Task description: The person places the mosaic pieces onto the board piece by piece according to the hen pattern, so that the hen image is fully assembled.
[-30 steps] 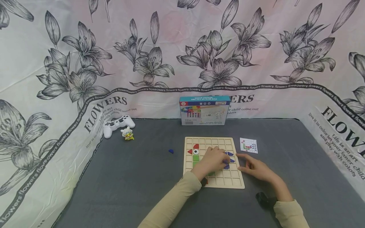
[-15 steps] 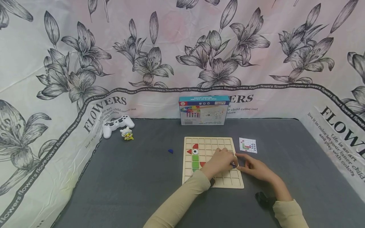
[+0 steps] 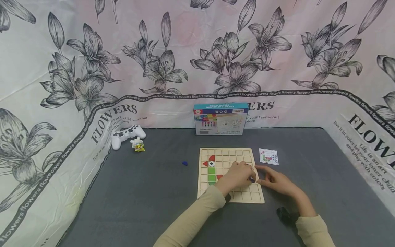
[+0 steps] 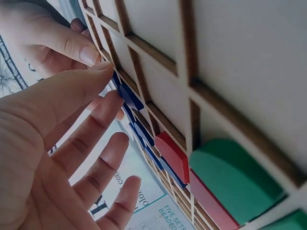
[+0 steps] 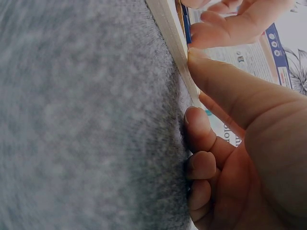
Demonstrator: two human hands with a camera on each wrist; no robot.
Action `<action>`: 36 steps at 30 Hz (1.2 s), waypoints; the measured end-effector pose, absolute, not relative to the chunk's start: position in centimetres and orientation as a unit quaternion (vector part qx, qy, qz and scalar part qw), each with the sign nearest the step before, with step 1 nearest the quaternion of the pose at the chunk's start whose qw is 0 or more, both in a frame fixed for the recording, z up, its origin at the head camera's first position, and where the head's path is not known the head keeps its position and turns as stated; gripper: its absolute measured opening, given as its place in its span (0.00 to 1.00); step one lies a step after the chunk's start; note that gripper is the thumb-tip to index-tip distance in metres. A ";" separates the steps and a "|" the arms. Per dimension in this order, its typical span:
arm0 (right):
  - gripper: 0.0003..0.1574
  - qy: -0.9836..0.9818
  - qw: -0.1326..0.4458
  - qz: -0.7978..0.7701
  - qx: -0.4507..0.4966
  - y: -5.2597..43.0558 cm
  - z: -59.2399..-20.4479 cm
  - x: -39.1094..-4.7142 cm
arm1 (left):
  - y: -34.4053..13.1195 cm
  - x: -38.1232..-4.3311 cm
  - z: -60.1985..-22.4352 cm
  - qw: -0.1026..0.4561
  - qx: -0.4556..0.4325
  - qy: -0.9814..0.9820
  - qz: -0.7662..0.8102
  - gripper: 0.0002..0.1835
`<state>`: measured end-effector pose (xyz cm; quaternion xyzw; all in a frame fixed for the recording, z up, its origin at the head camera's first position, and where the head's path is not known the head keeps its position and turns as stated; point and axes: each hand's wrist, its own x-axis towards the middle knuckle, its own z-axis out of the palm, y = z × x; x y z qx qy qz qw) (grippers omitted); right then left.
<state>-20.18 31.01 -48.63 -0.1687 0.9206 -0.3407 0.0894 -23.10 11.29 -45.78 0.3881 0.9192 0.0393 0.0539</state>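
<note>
A wooden grid board (image 3: 230,157) lies on the dark table. My left hand (image 3: 237,175) reaches over it, thumb and index finger pinching a blue piece (image 3: 252,179) near the right side. Several other blue pieces (image 4: 154,155) sit in the grid beyond the left fingers, beside a red piece (image 4: 173,157) and a green piece (image 4: 235,177). My right hand (image 3: 279,181) rests at the board's right edge, thumb and index finger touching the rim. Its other fingers bend against the tabletop. On the board's left stand a white eye piece (image 3: 211,164) and green squares (image 3: 211,174).
A loose blue piece (image 3: 184,163) lies left of the board. A pattern card (image 3: 268,156) is at its upper right, and a printed box (image 3: 220,120) stands behind. A white game controller (image 3: 128,136) and a small figurine (image 3: 137,144) sit at the back left.
My left hand has shifted right across the board, toward the right fingertips, covering the blue pieces seen earlier. My right hand stays at the board's edge.
</note>
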 end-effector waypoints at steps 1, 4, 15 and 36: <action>0.35 0.921 0.090 -0.340 -0.169 31.0 -48.6 -20.2 | 11.3 -23.1 -45.8 0.053 0.387 0.920 0.039 0.10; 0.35 0.921 0.089 -0.338 -0.169 31.0 -48.6 -20.2 | 11.0 -22.9 -45.6 0.042 0.389 0.919 0.039 0.09; 0.35 0.926 0.083 -0.330 -0.163 31.0 -48.7 -20.2 | 8.1 -23.2 -45.3 0.032 0.358 0.930 0.077 0.09; 0.36 0.929 0.097 -0.326 -0.148 31.0 -48.7 -20.2 | -1.8 -24.2 -45.7 0.021 0.259 0.953 0.158 0.09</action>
